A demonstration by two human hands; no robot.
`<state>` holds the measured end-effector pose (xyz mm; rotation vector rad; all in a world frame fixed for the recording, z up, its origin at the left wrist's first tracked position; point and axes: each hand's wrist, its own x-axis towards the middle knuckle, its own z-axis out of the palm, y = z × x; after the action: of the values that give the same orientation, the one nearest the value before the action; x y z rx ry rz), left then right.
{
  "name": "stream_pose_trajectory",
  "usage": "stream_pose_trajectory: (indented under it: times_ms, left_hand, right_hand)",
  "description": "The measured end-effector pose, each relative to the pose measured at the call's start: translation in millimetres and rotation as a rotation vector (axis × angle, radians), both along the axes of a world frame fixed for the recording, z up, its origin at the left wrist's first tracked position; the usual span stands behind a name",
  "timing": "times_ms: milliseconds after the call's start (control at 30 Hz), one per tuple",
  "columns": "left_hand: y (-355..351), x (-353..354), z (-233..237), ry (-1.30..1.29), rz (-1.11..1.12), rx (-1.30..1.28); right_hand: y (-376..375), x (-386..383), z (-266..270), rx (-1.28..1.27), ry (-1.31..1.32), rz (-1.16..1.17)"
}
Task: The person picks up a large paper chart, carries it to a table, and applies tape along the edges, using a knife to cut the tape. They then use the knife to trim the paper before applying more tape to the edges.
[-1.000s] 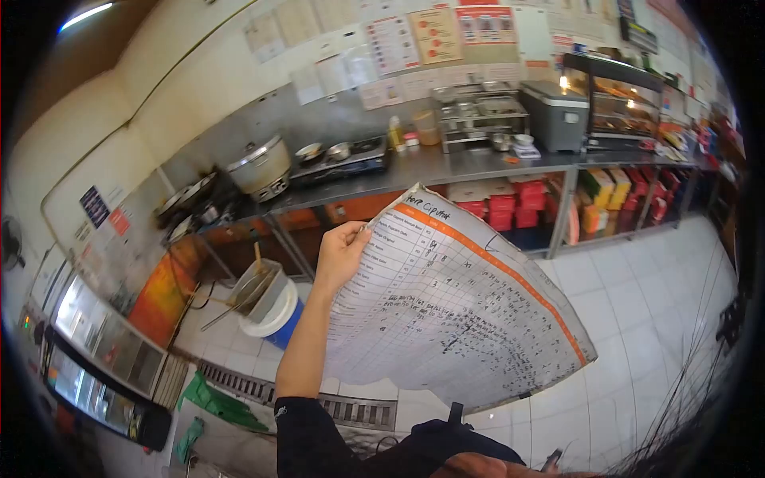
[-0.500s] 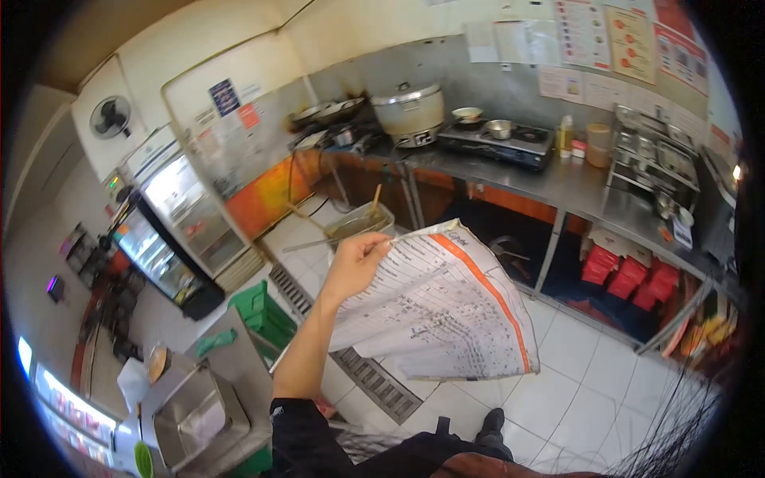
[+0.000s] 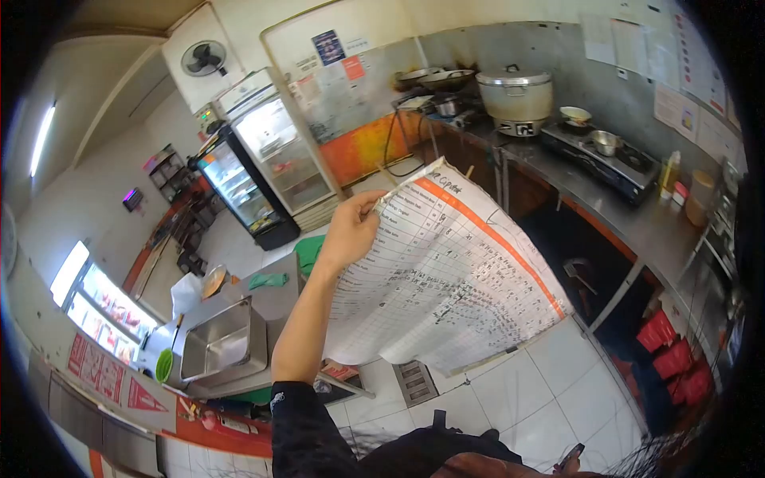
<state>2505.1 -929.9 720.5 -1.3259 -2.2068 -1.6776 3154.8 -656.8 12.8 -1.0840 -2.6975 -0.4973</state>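
My left hand (image 3: 349,233) is raised in front of me and grips the top left corner of a large paper chart (image 3: 446,279). The chart is a printed table with an orange stripe down one side and handwritten figures in its cells. It hangs curled and slanted down to the right from my fingers. My forearm comes up from a black sleeve (image 3: 307,430) at the bottom. My right hand is out of sight.
A steel counter (image 3: 637,219) on the right carries a big pot (image 3: 514,92) and a gas stove (image 3: 606,151). Glass-door fridges (image 3: 275,151) stand at the back. A steel sink unit (image 3: 227,346) is at lower left. Red crates (image 3: 673,358) sit under the counter. The floor is white tile.
My view has swung left, from the counter toward the fridges and the sink unit. My left hand keeps its hold on the chart, which now hangs flatter and more spread out.
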Motion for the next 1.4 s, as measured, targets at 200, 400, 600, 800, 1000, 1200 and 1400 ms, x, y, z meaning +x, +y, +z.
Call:
stream_pose_trajectory:
  times_ms: [200, 400, 600, 800, 1000, 1200, 1400]
  left_hand:
    - [11, -43, -40, -0.089, 0.151, 0.055]
    - [37, -94, -88, 0.008, 0.388, 0.030]
    - [50, -108, -74, 0.343, 0.883, -0.300]
    - [44, -178, -54, 0.712, 0.972, -0.224]
    - [-4, -353, 65, 0.887, 1.127, -0.268]
    - [42, -426, 55, 1.025, 1.469, -0.494]
    - [37, -461, 31, 1.080, 1.588, -0.567]
  right_hand:
    - [111, -116, -46, -0.068, -0.063, 0.141]
    - [168, -250, -51, -1.031, -0.001, 0.001]
    - [216, -316, -66, -1.664, 0.224, -0.531]
    - [234, -362, -107, -1.827, 0.360, -0.729]
    - [224, -513, -58, -1.875, 0.337, -0.737]
    - [340, -639, -113, -1.833, 0.202, -0.862]
    - [372, -696, -203, -1.909, 0.283, -0.722]
